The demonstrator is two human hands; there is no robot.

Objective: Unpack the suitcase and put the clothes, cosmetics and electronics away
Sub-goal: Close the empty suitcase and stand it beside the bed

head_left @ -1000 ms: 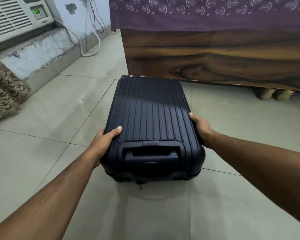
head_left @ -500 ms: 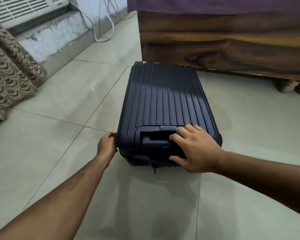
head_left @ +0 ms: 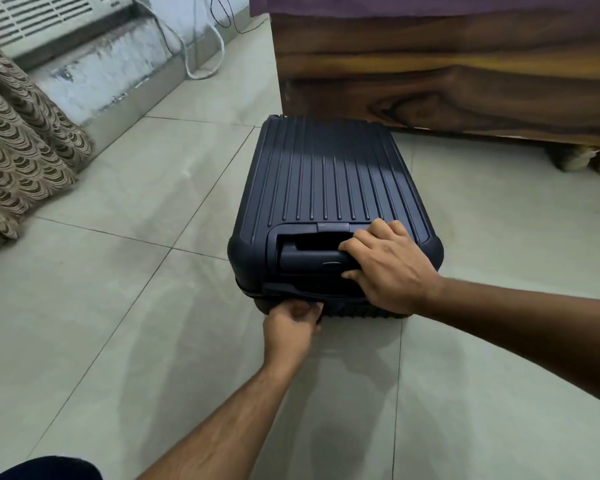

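At centre frame, the right hand [head_left: 388, 268] grasps the closed suitcase [head_left: 329, 188] by its handle [head_left: 312, 259] while the left hand [head_left: 293, 325] pinches, apparently, the zip pull, best drawn steadily along the seam.

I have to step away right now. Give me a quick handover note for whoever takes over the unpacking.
Right hand: grip on the suitcase's top handle, steadying it.
Left hand: fingers pinched at the zip line on the near edge, apparently on the zip pull; the pull itself is hidden.
Suitcase: lying flat on the tiled floor beside the wooden bed frame, closed.
Done: suitcase laid down.
Left: unzip, open, put everything away.
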